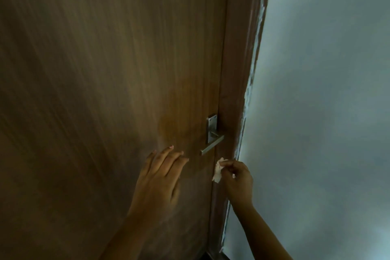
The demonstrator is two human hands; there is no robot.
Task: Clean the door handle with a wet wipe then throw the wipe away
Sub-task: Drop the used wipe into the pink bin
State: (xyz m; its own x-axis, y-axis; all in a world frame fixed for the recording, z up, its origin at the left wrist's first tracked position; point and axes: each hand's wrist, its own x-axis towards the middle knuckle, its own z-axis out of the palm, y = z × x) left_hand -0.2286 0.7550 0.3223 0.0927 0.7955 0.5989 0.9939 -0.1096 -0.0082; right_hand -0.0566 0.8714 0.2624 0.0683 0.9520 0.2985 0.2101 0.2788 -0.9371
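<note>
So the metal door handle point(212, 145) sits at the right edge of the brown wooden door point(105, 91), with its lever angled down toward 8 o'clock from the backplate point(211, 127). The right hand point(238, 179) is just below it, around 5 o'clock from the handle, fingers curled and pinching a scrunched-up white wet wipe point(218, 172). The wipe is close to the lever but not touching it. The left hand point(160, 177) is at about 8 o'clock from the handle, fingers stretched out flat and holding nothing; can't tell if it's actually on the door. Door frame point(236, 91) and a pale grey wall point(327, 91) are off at 3 o'clock.
</note>
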